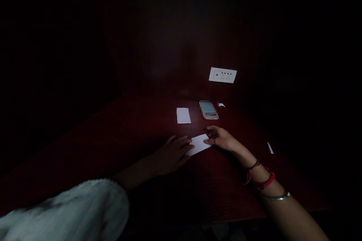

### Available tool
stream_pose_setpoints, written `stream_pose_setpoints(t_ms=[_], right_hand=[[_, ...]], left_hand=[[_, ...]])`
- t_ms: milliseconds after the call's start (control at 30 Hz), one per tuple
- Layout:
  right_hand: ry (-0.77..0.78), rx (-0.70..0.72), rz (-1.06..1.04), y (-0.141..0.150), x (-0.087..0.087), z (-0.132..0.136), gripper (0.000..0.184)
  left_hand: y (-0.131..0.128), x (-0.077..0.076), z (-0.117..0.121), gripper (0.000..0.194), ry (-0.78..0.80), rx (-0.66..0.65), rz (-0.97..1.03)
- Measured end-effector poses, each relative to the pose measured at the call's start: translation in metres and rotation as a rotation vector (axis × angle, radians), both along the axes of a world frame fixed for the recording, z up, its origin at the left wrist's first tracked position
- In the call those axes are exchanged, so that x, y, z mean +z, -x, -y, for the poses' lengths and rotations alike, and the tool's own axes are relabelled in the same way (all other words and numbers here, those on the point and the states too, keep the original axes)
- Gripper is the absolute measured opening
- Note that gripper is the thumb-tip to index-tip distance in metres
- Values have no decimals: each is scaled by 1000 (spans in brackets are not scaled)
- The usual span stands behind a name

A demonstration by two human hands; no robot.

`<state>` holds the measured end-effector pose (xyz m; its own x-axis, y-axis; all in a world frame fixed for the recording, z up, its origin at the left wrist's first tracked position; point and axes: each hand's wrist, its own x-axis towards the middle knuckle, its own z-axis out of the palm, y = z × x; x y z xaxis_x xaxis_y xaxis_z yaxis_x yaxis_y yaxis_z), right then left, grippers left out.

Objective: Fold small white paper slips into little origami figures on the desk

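A small white sheet of paper [198, 144] lies at a slant on the dark red table between my hands. My left hand [174, 154], wearing a thin ring, lies over its left end with the fingers spread. At the opposite end, my right hand [222, 138] touches the paper's corner with the thumb. Its other fingers are curved and apart, beyond the paper's far edge. Neither hand visibly grips the sheet, though its left end is partly covered. Another white paper [183, 115] lies flat a little farther back.
A phone [209, 110] with a blurred screen lies toward the back, beside a small white scrap [221, 104]. A narrow white strip [270, 148] is off to the right. On the wall behind is a white socket plate [223, 75]. The surroundings are very dark.
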<state>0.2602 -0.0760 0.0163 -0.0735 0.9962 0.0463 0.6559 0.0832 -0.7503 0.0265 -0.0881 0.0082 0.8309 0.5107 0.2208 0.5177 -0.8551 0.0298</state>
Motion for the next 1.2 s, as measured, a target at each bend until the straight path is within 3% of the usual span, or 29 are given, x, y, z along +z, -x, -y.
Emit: stream_pose_setpoints(t_ms=[233, 300, 467, 667, 800, 933, 1067, 1200], right_hand=[[151, 19, -310, 10, 6, 6, 44], [109, 25, -232, 10, 7, 6, 45], [-190, 75, 235, 8, 6, 6, 54], [-187, 126, 313, 12, 8, 5, 48], [-136, 103, 223, 14, 5, 4, 46], [-91, 69, 5, 14, -1, 2, 44], [-109, -64, -238, 15, -4, -3, 55], [-152, -120, -292, 14, -4, -6, 62]], left_hand=[[0, -1, 1, 37, -1, 17, 17], [0, 0, 2, 37, 0, 15, 18], [-2, 3, 3, 36, -7, 13, 26], [-2, 1, 4, 36, -11, 16, 20], [-2, 1, 4, 35, -19, 15, 22], [-2, 1, 4, 35, -21, 17, 28], [-2, 0, 4, 35, -18, 19, 36], [-1, 0, 4, 35, -16, 19, 35]])
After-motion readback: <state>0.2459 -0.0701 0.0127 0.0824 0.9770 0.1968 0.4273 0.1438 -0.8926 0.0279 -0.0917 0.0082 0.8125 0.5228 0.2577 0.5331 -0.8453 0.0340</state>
